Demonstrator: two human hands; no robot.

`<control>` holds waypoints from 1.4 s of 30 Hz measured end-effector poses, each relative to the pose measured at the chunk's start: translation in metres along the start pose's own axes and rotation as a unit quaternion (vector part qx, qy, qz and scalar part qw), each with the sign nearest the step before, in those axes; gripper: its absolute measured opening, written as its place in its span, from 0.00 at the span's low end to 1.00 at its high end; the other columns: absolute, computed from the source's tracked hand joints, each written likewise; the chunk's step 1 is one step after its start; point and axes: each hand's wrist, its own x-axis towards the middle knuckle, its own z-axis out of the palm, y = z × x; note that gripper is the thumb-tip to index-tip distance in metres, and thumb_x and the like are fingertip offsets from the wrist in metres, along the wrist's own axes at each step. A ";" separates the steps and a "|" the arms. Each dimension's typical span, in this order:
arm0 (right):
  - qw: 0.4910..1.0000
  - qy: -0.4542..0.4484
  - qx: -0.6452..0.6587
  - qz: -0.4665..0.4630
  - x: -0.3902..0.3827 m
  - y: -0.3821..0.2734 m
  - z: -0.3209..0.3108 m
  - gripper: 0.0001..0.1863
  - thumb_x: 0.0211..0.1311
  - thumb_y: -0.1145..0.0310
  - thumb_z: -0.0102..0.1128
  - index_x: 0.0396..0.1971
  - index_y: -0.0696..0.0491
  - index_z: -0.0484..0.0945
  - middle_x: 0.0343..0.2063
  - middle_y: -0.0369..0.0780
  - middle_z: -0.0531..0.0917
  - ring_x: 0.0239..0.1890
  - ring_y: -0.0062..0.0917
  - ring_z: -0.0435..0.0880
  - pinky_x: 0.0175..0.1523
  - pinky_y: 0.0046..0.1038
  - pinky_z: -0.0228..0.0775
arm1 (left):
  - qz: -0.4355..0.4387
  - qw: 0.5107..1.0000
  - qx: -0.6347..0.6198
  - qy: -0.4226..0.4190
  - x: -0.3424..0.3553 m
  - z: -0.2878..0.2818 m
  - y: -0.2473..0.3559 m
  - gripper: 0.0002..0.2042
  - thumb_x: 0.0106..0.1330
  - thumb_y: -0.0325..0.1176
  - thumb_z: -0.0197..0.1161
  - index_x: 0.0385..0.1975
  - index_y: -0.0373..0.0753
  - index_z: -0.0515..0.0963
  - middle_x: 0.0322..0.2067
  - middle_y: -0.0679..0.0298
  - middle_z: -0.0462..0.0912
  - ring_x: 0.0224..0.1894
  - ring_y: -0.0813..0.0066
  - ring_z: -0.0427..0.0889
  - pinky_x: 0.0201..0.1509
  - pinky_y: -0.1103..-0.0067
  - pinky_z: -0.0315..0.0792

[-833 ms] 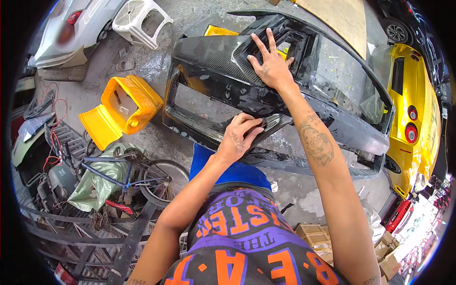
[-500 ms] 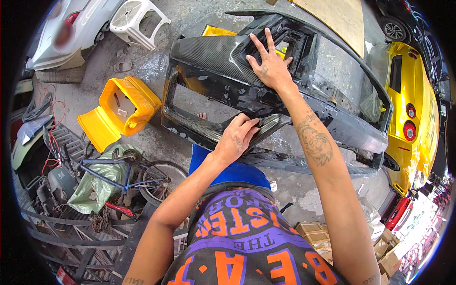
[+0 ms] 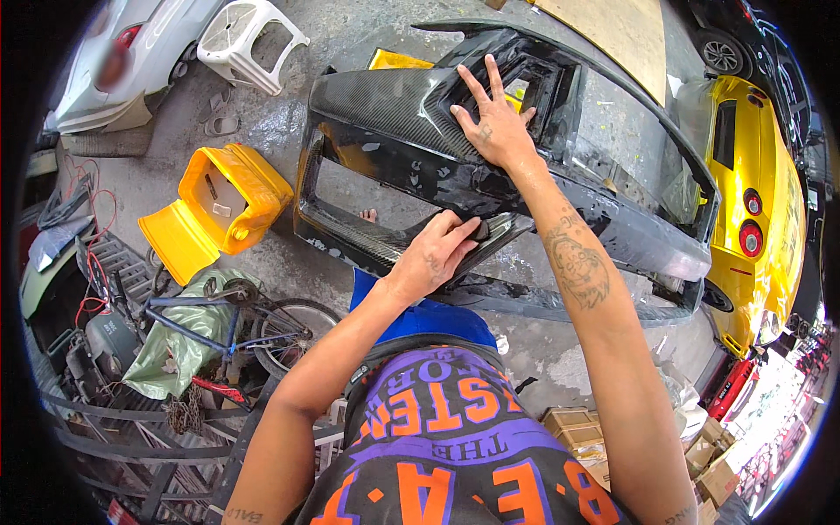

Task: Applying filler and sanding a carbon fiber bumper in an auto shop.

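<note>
A black car bumper (image 3: 372, 94) with carbon-fibre weave and large openings lies in front of me, its surface wet and marked with pale patches. My left hand (image 3: 430, 255) is closed at the bumper's near inner edge, fingers pressed together on a small dark pad (image 3: 479, 229). Most of that pad is hidden under the fingertips, so its exact kind does not show. Farther off and to the right, my right hand (image 3: 497, 129) rests flat on the bumper with fingers spread, beside a square opening. Nothing is in it.
Left of the bumper stands a cut-open yellow jerrycan (image 3: 241, 197), with a white plastic stool (image 3: 249, 39) beyond. A bicycle (image 3: 197, 311) lies at lower left. On the right is a yellow car body (image 3: 744, 192); cardboard boxes (image 3: 577, 429) sit at lower right.
My left hand has shifted slightly rightward along the bumper edge, and more of the dark pad shows. The right hand keeps its place on the bumper. The whole view has moved a little.
</note>
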 end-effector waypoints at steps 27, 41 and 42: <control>1.000 0.009 -0.006 0.004 0.001 0.002 -0.001 0.37 0.71 0.45 0.55 0.77 0.20 0.52 0.82 0.29 0.34 0.68 0.55 0.72 0.68 0.82 0.43 | 0.063 0.997 0.038 0.028 0.029 0.018 -0.001 0.13 0.60 0.17 0.64 0.45 0.31 0.82 0.35 0.54 0.80 0.37 0.53 0.83 0.41 0.67 0.79; 1.000 0.007 0.001 -0.002 0.000 -0.004 -0.001 0.38 0.69 0.46 0.57 0.77 0.21 0.53 0.82 0.30 0.35 0.66 0.55 0.74 0.67 0.83 0.43 | 0.070 0.995 0.038 0.053 0.042 0.034 0.002 0.14 0.56 0.18 0.62 0.44 0.31 0.82 0.33 0.55 0.78 0.37 0.56 0.81 0.44 0.68 0.78; 1.000 0.006 0.000 -0.003 -0.001 -0.001 -0.001 0.38 0.69 0.46 0.57 0.77 0.21 0.53 0.82 0.30 0.35 0.66 0.55 0.74 0.67 0.83 0.43 | 0.059 0.997 0.032 0.043 0.034 0.028 -0.001 0.13 0.58 0.18 0.63 0.44 0.31 0.83 0.34 0.55 0.79 0.37 0.55 0.82 0.44 0.68 0.79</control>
